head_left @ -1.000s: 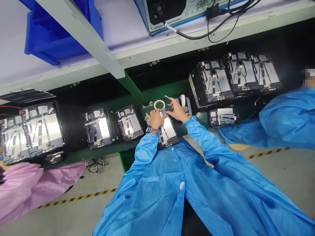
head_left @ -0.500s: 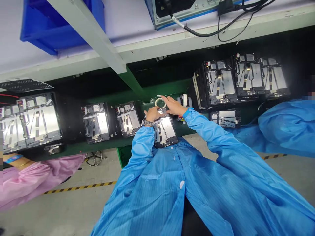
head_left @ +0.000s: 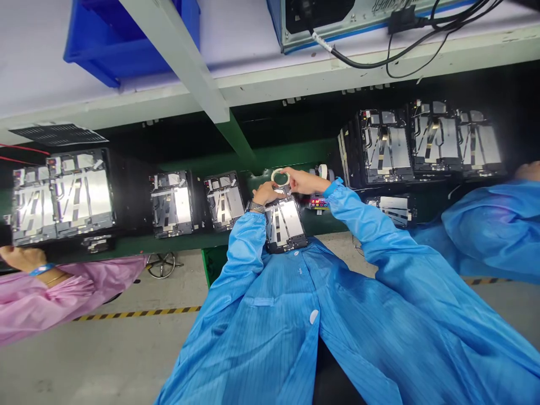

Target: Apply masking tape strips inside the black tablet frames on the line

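In front of my body lies an opened tablet-like device (head_left: 286, 220), silvery panels with dark strips inside a black frame. My left hand (head_left: 265, 193) grips its upper left edge, fingers bent over the top toward the middle. At the upper right edge is my right hand (head_left: 304, 181), its thumb and fingers drawn together. Whatever is between those fingertips is too small to make out. A pale ring-shaped tape roll (head_left: 275, 176) lies just beyond the device, partly behind my right fingers. To the right stands a tape dispenser (head_left: 319, 202) with a lit red display and a white roll (head_left: 323, 170).
Similar devices lie left (head_left: 225, 202) and further left (head_left: 172, 205), with stacks at far left (head_left: 82, 194) and right (head_left: 386, 149). A co-worker's hand (head_left: 25, 259) in a pink sleeve is at left; a blue sleeve (head_left: 493, 225) at right. A shelf beam (head_left: 295, 90) crosses overhead.
My right hand has come down from above the tape roll to the device's upper edge; the pale strip at its fingertips no longer shows. My left fingers drew together. A co-worker's hand appeared left.
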Demonstrator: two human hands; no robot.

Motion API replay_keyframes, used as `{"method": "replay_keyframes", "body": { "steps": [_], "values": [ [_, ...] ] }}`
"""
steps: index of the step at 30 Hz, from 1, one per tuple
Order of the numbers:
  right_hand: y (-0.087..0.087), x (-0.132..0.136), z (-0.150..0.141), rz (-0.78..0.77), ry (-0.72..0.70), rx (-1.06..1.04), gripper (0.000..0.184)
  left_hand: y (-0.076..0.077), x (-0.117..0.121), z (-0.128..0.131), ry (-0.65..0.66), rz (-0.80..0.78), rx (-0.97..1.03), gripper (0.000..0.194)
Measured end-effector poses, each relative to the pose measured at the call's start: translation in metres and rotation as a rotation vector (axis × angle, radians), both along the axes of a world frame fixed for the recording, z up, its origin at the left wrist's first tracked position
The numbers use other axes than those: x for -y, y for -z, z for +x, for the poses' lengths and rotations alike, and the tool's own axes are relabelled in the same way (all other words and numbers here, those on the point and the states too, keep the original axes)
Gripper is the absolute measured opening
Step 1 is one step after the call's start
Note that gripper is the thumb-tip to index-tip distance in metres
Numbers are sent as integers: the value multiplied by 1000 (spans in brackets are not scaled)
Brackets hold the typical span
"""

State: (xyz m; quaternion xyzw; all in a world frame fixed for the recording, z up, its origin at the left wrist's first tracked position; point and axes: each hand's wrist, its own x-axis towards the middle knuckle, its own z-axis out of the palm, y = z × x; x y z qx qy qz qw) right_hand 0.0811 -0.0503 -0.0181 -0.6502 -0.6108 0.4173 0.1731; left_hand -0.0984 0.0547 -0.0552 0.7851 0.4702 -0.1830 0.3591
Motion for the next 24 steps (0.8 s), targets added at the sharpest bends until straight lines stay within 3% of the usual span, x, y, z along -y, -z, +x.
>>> {"method": "replay_keyframes", "body": {
  "steps": [5,12,16,24],
  "values": [
    [1,-5,-21,-147,-90,93,81,3,0,-2,-14,-5,2,58],
    [0,-13,-31,-140,-129,264,80,3,0,-2,-6,12,14,57],
    [0,-12,-36,-149,-113,327,78,0,1,-2,-3,9,17,57],
    [1,-11,-44,-164,-1,347,92,-1,1,-3,-3,18,19,57]
  ]
}}
